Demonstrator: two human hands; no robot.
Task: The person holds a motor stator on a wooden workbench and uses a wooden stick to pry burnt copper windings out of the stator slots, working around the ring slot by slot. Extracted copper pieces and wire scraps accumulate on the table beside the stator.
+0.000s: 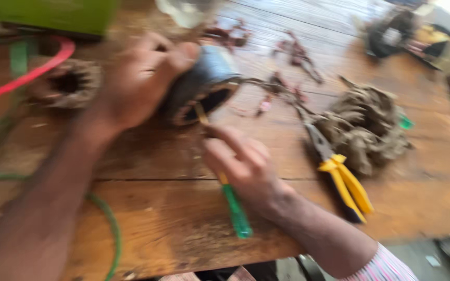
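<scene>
Left hand [141, 78] grips the round grey metal motor stator [204, 83] while right hand [246, 166], closed on the green-handled screwdriver [235, 208], pries inside; next, careful levering seems needed.

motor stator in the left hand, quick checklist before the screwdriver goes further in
1. Left hand grips the motor stator from the side: ok.
2. Right hand holds the green-handled screwdriver, shaft pointing toward the stator's opening: ok.
3. Where the tip sits in the opening: cannot tell, the picture is blurred.
4. Left fingers kept away from the tip: ok, they lie on the outer shell.
5. Yellow-handled pliers lie on the wooden table beside the right hand, apart from it: ok.
6. Heap of pulled wire lies off to the right, away from the stator: ok.
</scene>
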